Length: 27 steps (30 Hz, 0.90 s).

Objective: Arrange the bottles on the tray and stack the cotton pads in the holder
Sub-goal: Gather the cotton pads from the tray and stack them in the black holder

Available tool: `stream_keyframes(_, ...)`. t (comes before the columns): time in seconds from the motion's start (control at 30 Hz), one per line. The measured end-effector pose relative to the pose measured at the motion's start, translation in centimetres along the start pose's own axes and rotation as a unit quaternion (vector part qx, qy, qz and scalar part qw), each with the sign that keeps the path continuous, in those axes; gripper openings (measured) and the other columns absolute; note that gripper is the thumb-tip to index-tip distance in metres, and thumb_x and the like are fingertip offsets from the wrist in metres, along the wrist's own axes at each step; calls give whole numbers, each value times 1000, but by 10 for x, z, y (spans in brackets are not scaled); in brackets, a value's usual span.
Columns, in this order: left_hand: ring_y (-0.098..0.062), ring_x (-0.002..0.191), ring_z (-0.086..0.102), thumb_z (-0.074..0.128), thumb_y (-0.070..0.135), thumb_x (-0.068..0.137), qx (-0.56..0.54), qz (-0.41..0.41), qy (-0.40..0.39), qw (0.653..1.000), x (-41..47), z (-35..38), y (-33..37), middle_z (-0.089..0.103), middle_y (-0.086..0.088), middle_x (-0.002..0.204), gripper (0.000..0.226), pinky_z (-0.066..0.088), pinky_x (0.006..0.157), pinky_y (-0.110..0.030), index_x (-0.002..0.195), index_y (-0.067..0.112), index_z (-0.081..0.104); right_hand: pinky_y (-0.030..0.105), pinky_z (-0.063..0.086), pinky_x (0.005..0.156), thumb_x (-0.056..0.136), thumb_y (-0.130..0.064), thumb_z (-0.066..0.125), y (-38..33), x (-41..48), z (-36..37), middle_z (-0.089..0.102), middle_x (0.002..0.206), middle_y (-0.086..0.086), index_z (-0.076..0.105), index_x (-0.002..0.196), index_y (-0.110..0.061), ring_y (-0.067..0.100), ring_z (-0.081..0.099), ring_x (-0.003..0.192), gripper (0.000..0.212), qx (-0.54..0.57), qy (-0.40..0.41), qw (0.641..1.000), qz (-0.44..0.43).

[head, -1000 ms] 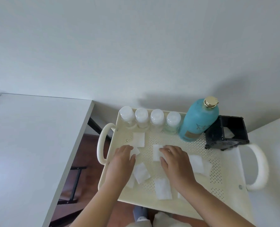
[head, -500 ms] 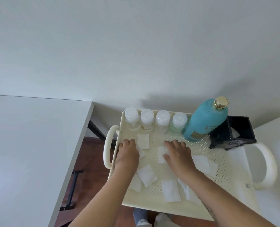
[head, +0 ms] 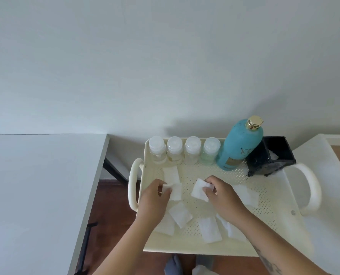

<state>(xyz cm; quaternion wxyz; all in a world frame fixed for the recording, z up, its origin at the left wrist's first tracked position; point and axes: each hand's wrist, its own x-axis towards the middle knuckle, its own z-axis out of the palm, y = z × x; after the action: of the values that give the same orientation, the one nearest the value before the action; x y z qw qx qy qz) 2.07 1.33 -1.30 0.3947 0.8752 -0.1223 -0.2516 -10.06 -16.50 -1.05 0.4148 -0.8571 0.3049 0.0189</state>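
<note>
A cream perforated tray (head: 208, 250) with two loop handles holds several small clear bottles (head: 193, 150) with white caps in a row along its far edge. A tall teal bottle (head: 239, 145) with a gold cap stands beside them. A black cotton pad holder (head: 271, 157) sits at the far right corner with a pad inside. Several white square cotton pads (head: 181, 215) lie scattered on the tray floor. My left hand (head: 155, 197) pinches one pad (head: 175, 190) near the left side. My right hand (head: 222, 193) pinches another pad (head: 199, 190) at the tray's middle.
A white table (head: 36, 195) stands to the left, with a gap of wooden floor between it and the tray. A white surface (head: 324, 195) lies under and right of the tray. A plain wall rises behind. My feet show below the tray's near edge.
Both hands went from lying flat on pads to pinching them and lifting their edges off the tray. The camera view shifted slightly.
</note>
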Motion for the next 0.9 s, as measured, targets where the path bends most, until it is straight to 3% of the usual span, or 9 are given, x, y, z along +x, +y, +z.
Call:
stream_keyframes(0.1,-6,63,60,65,40,87,-85,2,-16,996,-14,-10,4,66,15,71,7,50,58,-27,81,39,60,11,37,50,96,-28,52,-7,-15,-16,51,69,-11,58,99,-25,1,47,57,7,32,14,999,-1)
stream_keyframes(0.23,-25,79,69,69,43,82,-177,-12,-28,984,-29,-10,17,73,1,81,10,57,71,-43,83,35,64,8,37,54,95,-29,55,-12,-38,-46,56,66,-17,60,96,-29,-6,48,59,5,63,56,996,-14)
stream_keyframes(0.3,-24,77,69,70,46,80,-201,-1,-36,979,-32,-6,29,74,2,80,13,56,73,-43,83,35,64,9,38,56,94,-31,56,-12,-47,-63,57,70,-29,58,95,-33,-9,51,65,3,70,73,995,-21)
stream_keyframes(0.43,-18,76,66,72,41,81,-238,10,-74,968,-36,10,56,74,2,81,9,54,78,-42,82,34,65,15,41,61,91,-33,60,-4,-52,-97,62,85,-20,57,103,-36,-4,56,78,13,83,133,987,-24)
stream_keyframes(0.7,-16,89,69,66,23,89,-280,23,-70,957,-38,58,116,76,4,91,10,56,87,-39,95,30,70,13,38,54,95,-28,54,44,-21,-183,62,75,-10,60,106,-32,2,55,69,13,36,201,976,-69)
stream_keyframes(0.9,-15,86,69,68,23,88,-318,19,-46,947,-41,91,154,76,-4,92,14,56,85,-37,99,14,68,26,34,54,95,-28,55,78,27,-225,46,61,-8,60,101,-29,5,43,54,8,-16,150,985,-86)
